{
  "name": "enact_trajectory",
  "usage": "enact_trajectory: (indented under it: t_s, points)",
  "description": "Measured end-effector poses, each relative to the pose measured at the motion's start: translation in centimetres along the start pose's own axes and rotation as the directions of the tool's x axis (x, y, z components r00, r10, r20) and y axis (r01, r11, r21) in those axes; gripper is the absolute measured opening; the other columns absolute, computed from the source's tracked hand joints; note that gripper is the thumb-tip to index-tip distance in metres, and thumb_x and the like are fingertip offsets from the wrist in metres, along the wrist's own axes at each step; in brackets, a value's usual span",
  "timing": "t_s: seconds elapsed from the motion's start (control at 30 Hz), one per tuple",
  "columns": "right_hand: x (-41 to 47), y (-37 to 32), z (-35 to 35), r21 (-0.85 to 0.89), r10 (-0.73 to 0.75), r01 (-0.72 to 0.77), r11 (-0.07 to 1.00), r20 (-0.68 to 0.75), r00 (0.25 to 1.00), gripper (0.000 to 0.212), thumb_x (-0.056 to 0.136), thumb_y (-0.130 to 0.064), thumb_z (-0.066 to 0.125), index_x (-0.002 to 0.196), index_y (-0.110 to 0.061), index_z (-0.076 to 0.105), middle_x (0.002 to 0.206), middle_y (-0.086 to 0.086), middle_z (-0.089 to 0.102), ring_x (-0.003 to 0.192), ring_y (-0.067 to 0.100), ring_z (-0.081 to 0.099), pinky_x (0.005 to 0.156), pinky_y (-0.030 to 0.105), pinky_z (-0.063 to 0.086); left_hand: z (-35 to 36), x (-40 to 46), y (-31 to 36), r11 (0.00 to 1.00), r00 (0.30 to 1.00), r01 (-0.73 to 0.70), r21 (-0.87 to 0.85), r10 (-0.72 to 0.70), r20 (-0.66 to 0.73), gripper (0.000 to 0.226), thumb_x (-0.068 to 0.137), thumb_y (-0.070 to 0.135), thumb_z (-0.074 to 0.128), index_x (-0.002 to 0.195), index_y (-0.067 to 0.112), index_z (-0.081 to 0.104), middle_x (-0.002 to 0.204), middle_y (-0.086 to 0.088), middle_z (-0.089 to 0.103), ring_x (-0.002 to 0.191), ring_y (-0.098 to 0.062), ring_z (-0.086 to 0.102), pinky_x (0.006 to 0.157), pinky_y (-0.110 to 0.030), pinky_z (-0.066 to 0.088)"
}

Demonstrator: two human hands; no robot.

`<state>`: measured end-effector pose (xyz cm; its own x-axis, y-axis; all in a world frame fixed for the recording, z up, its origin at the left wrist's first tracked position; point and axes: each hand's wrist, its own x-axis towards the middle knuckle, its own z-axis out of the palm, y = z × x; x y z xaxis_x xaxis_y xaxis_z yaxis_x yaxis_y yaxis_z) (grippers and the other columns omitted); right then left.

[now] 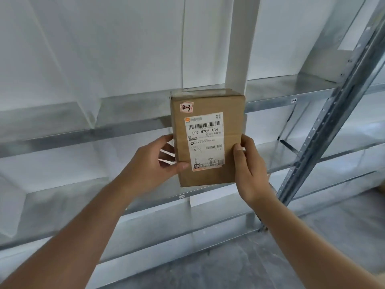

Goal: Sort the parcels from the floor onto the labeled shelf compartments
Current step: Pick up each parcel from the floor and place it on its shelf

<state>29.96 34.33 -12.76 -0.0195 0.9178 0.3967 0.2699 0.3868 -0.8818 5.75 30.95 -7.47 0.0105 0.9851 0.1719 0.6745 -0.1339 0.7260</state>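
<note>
Placement step: both hands hold the parcel (pixel 207 138) upright in front of the shelf (pixel 83 132), left hand (pixel 155 161) and right hand (pixel 249 163) each gripping a lower side edge. Handwritten sticker (pixel 186 107) probably reads 2-3. Next: match it to a shelf-edge tag (pixel 181 197), then slide the parcel in.

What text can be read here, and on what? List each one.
"2-3": handwritten sticker on the cardboard parcel.
"507-N705 A34": shipping label.
"N705": same label, lower down.
Chinese print, barcode digits: too small to read.
Shelf-edge tags: too blurred to read.
</note>
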Motion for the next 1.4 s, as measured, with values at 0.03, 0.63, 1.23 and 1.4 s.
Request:
enact_trajectory:
  t_s: [0.03,0.63,1.23,1.4]
  points:
    - [0.6,1.4,-1.1,0.005,-0.008,0.008,1.000,0.041,0.999,0.038,0.112,-0.043,0.033,0.143,-0.029,0.050,0.125,-0.022,0.066,0.113,-0.008,0.058,0.083,0.005,0.043,1.6,0.2,0.3,1.000,1.000,0.023,-0.007,-0.023,-0.018,0.075,0.081,0.041,0.084,0.147,0.036,0.049,0.117,0.018,0.068,0.095,-0.008,0.072,0.081,-0.023,0.061]
    - [3.1,23.1,-5.9,0.021,0.113,-0.134,0.991,0.420,0.901,0.050,0.109,-0.042,0.039,0.156,-0.055,0.032,0.131,-0.032,0.064,0.122,-0.009,0.057,0.097,0.011,0.048,24.0,2.1,-6.7,0.911,0.923,0.259,-0.321,-0.331,-0.195,0.069,0.096,0.009,0.072,0.152,0.040,0.047,0.130,0.020,0.067,0.107,-0.016,0.074,0.099,-0.044,0.060]
    - [5.2,34.0,-2.2,0.098,0.164,-0.210,0.973,0.348,0.923,0.050,0.112,-0.015,0.042,0.157,-0.038,0.042,0.137,-0.008,0.068,0.120,0.016,0.061,0.109,0.041,0.047,30.8,7.5,-14.2,0.903,0.919,0.245,-0.353,-0.332,-0.211,0.068,0.096,0.010,0.071,0.153,0.038,0.045,0.132,0.017,0.066,0.112,-0.011,0.072,0.103,-0.043,0.057]
    - [6.0,33.4,-1.3,0.114,0.186,-0.238,0.965,0.348,0.919,0.052,0.113,-0.014,0.039,0.156,-0.043,0.041,0.143,-0.013,0.063,0.134,0.016,0.058,0.116,0.049,0.045,30.1,8.3,-14.6,0.897,0.921,0.241,-0.370,-0.331,-0.205,0.068,0.097,0.011,0.070,0.153,0.040,0.045,0.131,0.017,0.066,0.116,-0.021,0.071,0.102,-0.045,0.058]
